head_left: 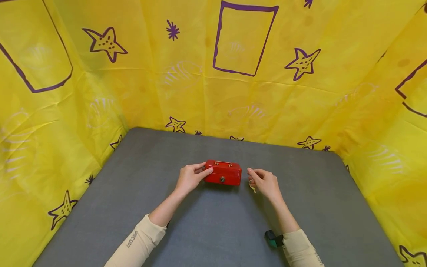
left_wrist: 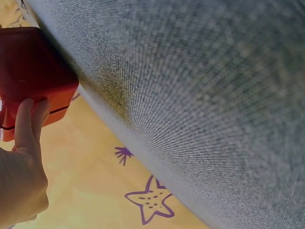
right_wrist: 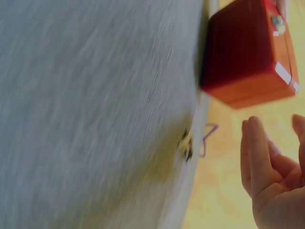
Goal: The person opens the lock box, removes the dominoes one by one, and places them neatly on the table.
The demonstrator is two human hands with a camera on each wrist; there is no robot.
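A small red metal cash box point(head_left: 232, 172) with a brass-coloured top handle and a round front lock is in the middle of the grey surface. My left hand point(head_left: 191, 178) grips its left end, thumb on the front side and fingers behind. In the left wrist view two fingers lie along the box's red wall point(left_wrist: 35, 62). Just off the box's right end is my right hand point(head_left: 265, 183), its thumb and fingers apart in the right wrist view. Small gold-coloured keys point(right_wrist: 186, 144) are near the grey surface, separate from those fingers; whether they touch the surface is unclear.
The grey tabletop point(head_left: 213, 230) is enclosed on the left, back and right by a yellow cloth point(head_left: 140, 107) with purple starfish and outline drawings. A dark strapped device point(head_left: 274, 239) sits by the right sleeve.
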